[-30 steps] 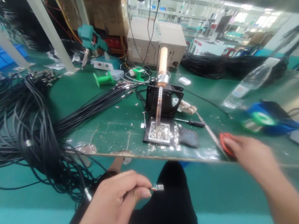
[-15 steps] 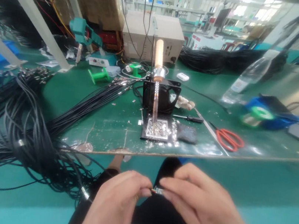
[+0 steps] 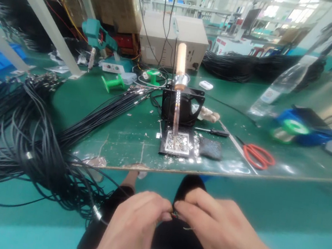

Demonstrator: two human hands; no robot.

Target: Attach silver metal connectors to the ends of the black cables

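Observation:
Over my lap, my left hand (image 3: 135,222) is closed in a pinch near the end of a black cable. Behind that hand the cable shows a silvery metal sleeve (image 3: 96,212). My right hand (image 3: 216,221) is closed too, its thumb and fingers pinching a small metal connector that they now mostly hide. Between the two sets of fingertips, tiny coloured wires (image 3: 174,215) just show. A thin pale strand (image 3: 188,228) sticks out below the right fingers. The fingertips of both hands almost touch.
A wooden-handled soldering iron (image 3: 181,66) points tip-down before a black fan (image 3: 182,105). Black cables (image 3: 42,139) hang over the bench edge at left. Red-handled scissors (image 3: 259,156), a screwdriver (image 3: 219,132), a tilted plastic bottle (image 3: 279,89) and green spools (image 3: 111,83) lie around.
My hands have come closer together, and the small connector that showed between them is now mostly covered by my right fingers. The view has shifted slightly.

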